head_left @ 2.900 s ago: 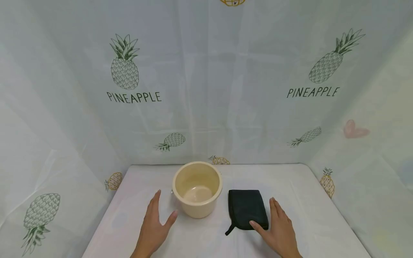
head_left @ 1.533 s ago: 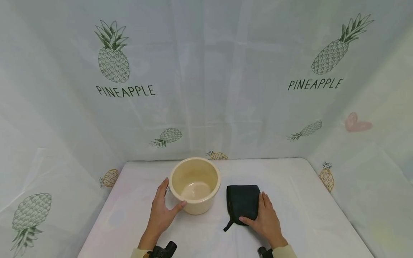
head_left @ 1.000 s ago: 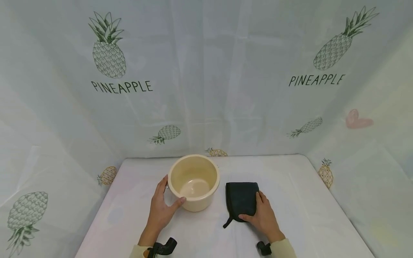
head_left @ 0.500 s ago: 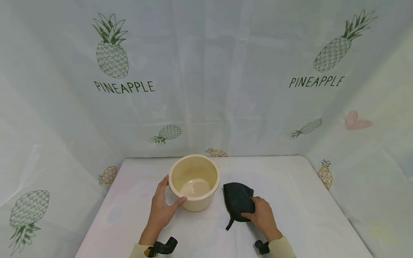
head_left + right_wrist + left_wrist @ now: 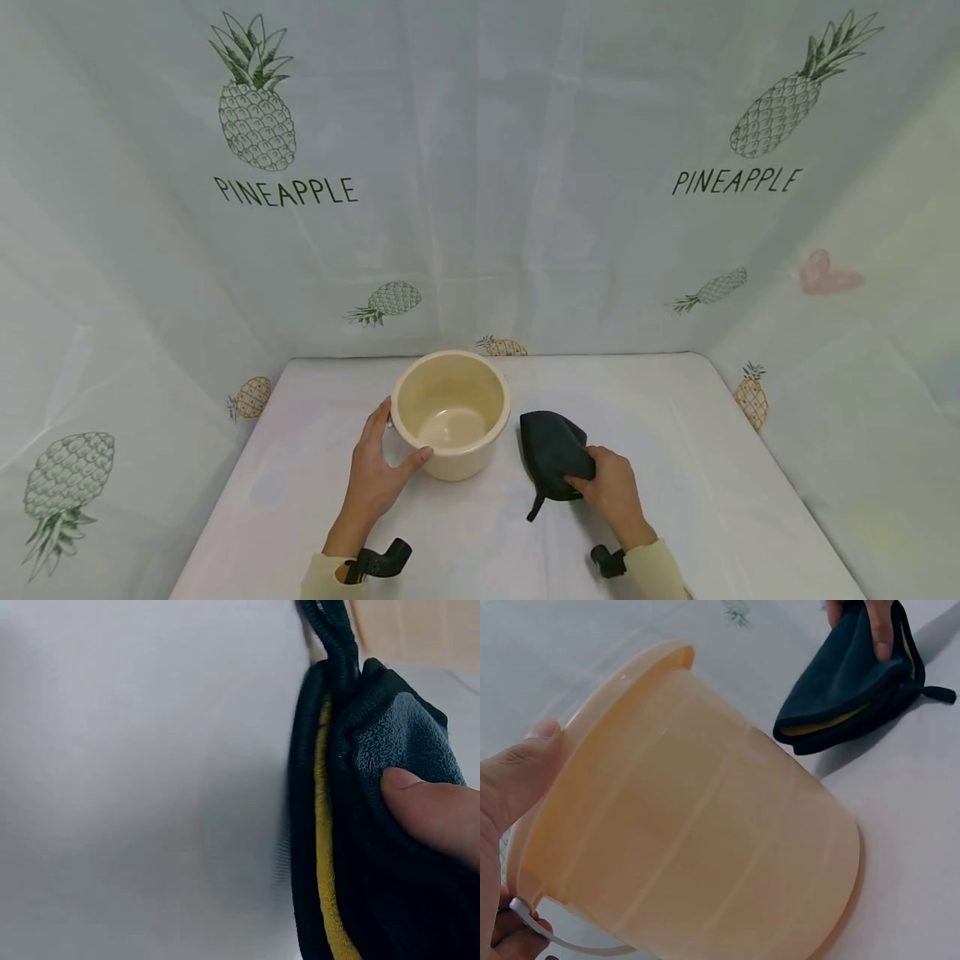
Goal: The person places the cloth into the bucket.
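A cream plastic bucket (image 5: 459, 463) stands upright at the middle of the table, its inside bare. My left hand (image 5: 375, 477) holds it at the left, thumb on the rim and fingers round the outside near the thin white handle (image 5: 585, 948). To the bucket's right, a folded dark green towel (image 5: 553, 457) with a hanging loop is pinched in my right hand (image 5: 617, 492) and bunched up. In the right wrist view the thumb (image 5: 431, 814) presses into its plush surface; a yellow inner layer shows along the edge. The fingers beneath the towel are hidden there.
A white cloth covers the table (image 5: 712, 500). Behind and at both sides hang pale curtains (image 5: 480, 208) printed with pineapples. A black wrist camera (image 5: 384, 560) sits on the left wrist, and another camera (image 5: 607, 561) on the right.
Both hands were apart from the things at first. The left hand has come onto the bucket; the right has grasped the towel's right side, and the flat towel has crumpled and bent upward.
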Demonstrator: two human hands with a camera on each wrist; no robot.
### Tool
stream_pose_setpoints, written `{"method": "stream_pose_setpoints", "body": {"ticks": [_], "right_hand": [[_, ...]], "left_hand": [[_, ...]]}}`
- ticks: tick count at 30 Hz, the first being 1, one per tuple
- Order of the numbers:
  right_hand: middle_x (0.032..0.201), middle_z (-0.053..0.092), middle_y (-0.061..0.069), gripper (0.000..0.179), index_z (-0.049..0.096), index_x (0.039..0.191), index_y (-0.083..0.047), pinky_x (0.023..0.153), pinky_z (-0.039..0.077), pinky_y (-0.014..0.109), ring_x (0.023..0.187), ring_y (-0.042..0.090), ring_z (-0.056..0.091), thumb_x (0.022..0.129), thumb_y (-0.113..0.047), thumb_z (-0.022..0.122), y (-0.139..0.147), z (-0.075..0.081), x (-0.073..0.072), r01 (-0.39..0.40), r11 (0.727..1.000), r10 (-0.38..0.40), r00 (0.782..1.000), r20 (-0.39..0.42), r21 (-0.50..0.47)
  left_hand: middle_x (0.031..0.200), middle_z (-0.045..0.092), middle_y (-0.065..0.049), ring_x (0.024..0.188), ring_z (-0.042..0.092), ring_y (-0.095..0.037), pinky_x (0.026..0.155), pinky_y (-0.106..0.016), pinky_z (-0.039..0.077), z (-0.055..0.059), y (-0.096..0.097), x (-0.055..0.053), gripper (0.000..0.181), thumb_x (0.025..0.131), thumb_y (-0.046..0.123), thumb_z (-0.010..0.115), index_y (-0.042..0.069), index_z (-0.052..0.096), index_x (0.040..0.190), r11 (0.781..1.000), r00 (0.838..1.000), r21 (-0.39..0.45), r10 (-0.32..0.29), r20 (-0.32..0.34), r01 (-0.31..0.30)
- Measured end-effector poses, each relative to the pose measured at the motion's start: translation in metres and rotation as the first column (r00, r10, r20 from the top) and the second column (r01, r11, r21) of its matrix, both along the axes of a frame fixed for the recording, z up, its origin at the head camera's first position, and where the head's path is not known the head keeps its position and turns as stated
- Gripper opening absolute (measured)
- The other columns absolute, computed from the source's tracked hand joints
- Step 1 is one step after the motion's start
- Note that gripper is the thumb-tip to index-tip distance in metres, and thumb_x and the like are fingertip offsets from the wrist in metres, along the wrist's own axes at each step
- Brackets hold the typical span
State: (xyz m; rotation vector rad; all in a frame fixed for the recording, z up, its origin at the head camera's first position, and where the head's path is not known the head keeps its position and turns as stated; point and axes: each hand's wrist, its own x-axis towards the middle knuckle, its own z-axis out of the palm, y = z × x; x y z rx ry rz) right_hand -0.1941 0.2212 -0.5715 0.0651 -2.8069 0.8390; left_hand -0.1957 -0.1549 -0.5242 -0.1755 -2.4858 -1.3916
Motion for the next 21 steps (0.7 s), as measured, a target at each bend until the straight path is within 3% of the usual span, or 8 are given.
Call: {"method": "stream_pose_setpoints", "body": {"ticks": [8,15,21], "right_hand": [[0.112,0.074,0.027,0.051,0.072,0.115,0.012,0.094,0.057,0.059,0.105,0.046,0.071,0.076,-0.011,0.095,-0.003,0.026,0.0,0.0,0.999,-0.003,0.999,-0.052,-0.047],[0.117,0.073,0.028,0.052,0.07,0.12,0.011,0.096,0.056,0.059,0.109,0.047,0.069,0.079,-0.01,0.093,-0.007,0.066,0.0,0.005,0.996,-0.01,0.998,-0.063,-0.084],[0.115,0.074,0.027,0.052,0.071,0.12,0.01,0.093,0.057,0.059,0.106,0.046,0.071,0.078,-0.01,0.094,-0.009,0.101,-0.004,-0.017,0.996,0.004,0.989,-0.145,-0.09]], "left_hand": [[0.167,0.034,-0.02,0.154,0.032,-0.042,0.122,-0.066,0.026,0.003,0.0,0.0,0.104,0.085,0.03,0.09,0.0,0.029,0.164,1.0,1.0,0.025,0.0,0.017,0.0],[0.167,0.034,-0.02,0.153,0.034,-0.041,0.122,-0.065,0.026,0.001,-0.001,0.0,0.105,0.085,0.032,0.091,-0.001,0.029,0.164,0.999,1.0,0.036,-0.006,0.008,0.006],[0.167,0.033,-0.021,0.154,0.031,-0.042,0.123,-0.065,0.025,0.003,-0.001,0.002,0.105,0.085,0.032,0.09,-0.002,0.029,0.163,0.999,1.0,0.052,-0.017,0.01,0.016]]}}
